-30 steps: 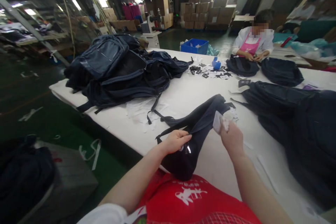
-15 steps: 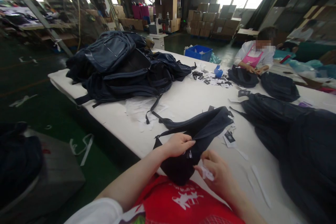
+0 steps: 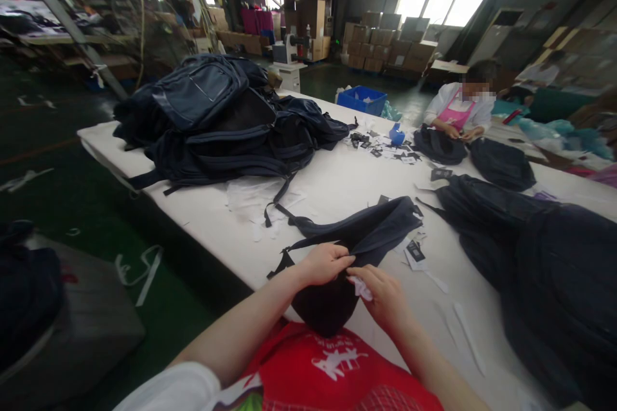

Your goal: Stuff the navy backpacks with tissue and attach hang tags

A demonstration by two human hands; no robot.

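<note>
Dim workshop [image 3: 321, 80]; long white table [image 3: 332, 176]; backpack pile [image 3: 207, 122] at far left, whether finished cannot tell; dark bag [image 3: 383, 228] at near edge, in both hands, work on it seemingly midway; left hand [image 3: 325, 264] back-up, grip pinched on bag's fabric; right hand [image 3: 383, 295] angled inward, fingertips just beside left's, grip closed around white scrap [image 3: 361, 288].

Two foreground hands [image 3: 328, 264] [image 3: 385, 295], one held bag [image 3: 324, 311], one large blue bin [image 3: 355, 103]
</note>
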